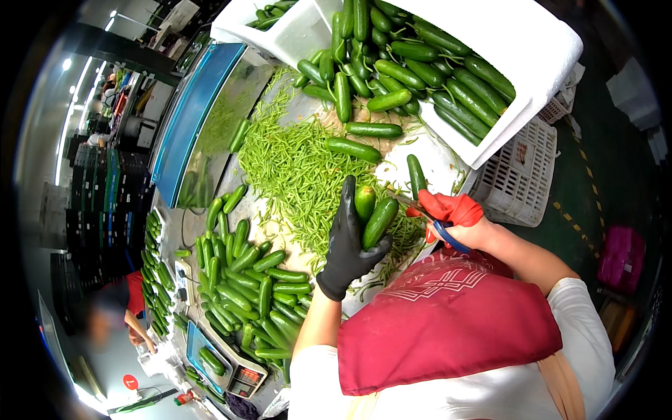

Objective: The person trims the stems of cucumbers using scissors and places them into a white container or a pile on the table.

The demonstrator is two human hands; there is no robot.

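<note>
My left hand [350, 249], in a black glove, holds two small cucumbers [380, 223] side by side, one end pointing up. Just to the right, my right hand [455, 220], partly wrapped in red cloth or glove, grips scissors [449, 235] with dark blue handles. Their blades point left towards the cucumbers. A heap of cut green stems [299, 168] covers the table beyond my hands. A single cucumber [416, 176] lies just beyond my right hand. To the left is a large pile of cucumbers [247, 289].
A white foam box [548, 47] of cucumbers lies tipped at the upper right. A blue-rimmed scale [231, 362] holding a cucumber, a power strip [184, 281] and a blue-edged metal tray [191, 126] are on the left. A co-worker [126, 302] reaches in at far left. White crates [517, 178] stand right.
</note>
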